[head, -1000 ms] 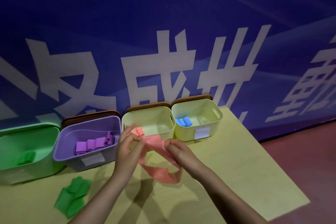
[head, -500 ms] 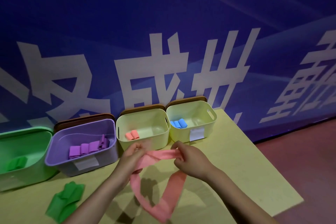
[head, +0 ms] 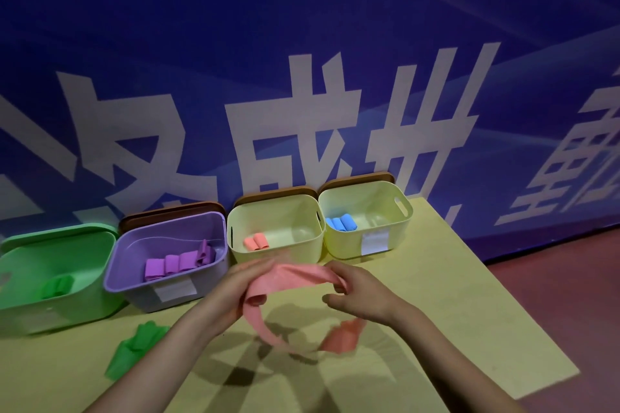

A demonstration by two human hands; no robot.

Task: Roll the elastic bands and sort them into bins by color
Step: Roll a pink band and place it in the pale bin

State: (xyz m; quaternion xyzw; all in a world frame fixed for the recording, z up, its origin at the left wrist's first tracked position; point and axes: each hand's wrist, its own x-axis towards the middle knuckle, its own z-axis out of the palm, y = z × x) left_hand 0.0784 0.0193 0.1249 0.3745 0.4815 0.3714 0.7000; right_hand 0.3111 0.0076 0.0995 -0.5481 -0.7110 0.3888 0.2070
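A pink elastic band (head: 295,278) is stretched between my hands above the table; its loop hangs down to the tabletop. My left hand (head: 235,292) grips its left end and my right hand (head: 359,295) pinches its right end. Behind them stand four bins: a green bin (head: 67,298) with a green roll, a purple bin (head: 134,288) with several purple rolls, a pale yellow bin (head: 312,211) with two pink rolls (head: 255,241), and another pale yellow bin (head: 402,208) with blue rolls (head: 341,223). An unrolled green band (head: 134,349) lies on the table at the left.
The yellow-green table (head: 469,322) ends at the right above a reddish floor (head: 570,295). A blue wall with large white characters rises right behind the bins. Brown lids lean behind three bins.
The band's hanging loop has swung up and shortened, and my hands have spread a little further apart along the band. The view has shifted slightly.
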